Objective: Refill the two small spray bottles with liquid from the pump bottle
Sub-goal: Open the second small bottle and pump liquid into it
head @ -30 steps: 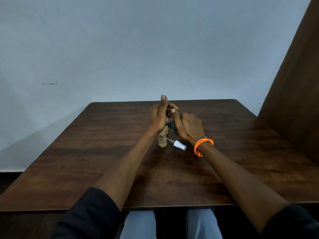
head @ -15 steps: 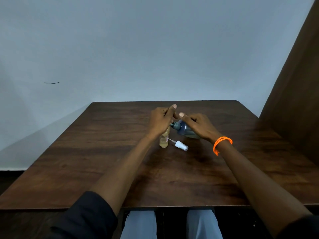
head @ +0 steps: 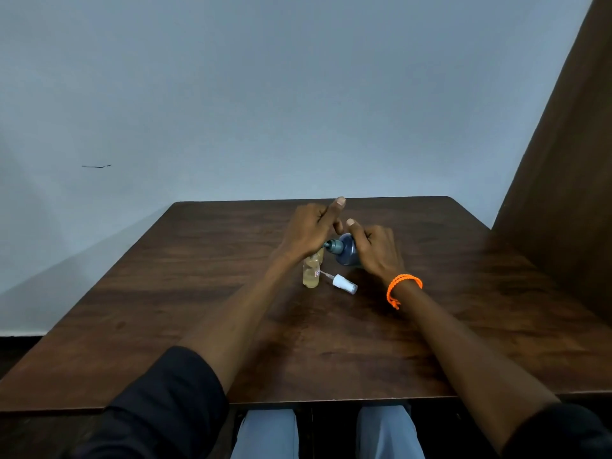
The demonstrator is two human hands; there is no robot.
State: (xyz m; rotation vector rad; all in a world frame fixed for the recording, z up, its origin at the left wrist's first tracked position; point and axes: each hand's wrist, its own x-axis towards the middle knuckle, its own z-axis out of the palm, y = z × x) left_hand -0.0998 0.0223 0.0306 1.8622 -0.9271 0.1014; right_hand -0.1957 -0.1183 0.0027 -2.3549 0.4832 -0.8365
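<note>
Blue pump bottle (head: 346,249) tilted in the right hand's (head: 377,250) grip, left hand (head: 309,230) curled around its nozzle

Dark wood table (head: 165,326), pale wall (head: 265,94) behind w/ small dark mark (head: 96,166) far left; brown panel (head: 569,160) right.

Looking forward and down from head height, over both outstretched forearms onto the dark wooden bench (head: 198,293). Facing the pale wall (head: 265,94) behind the bench's far edge, which is filling the upper half of the frame. Taking in a brown panel (head: 563,193) along the right edge and light trouser knees (head: 268,435) at the bottom. Sitting close to the sleeves, farther from the left hand (head: 308,231) and right hand (head: 377,250) meeting mid-bench. Working as a single wide-angle view, sharing nothing with another.
</note>
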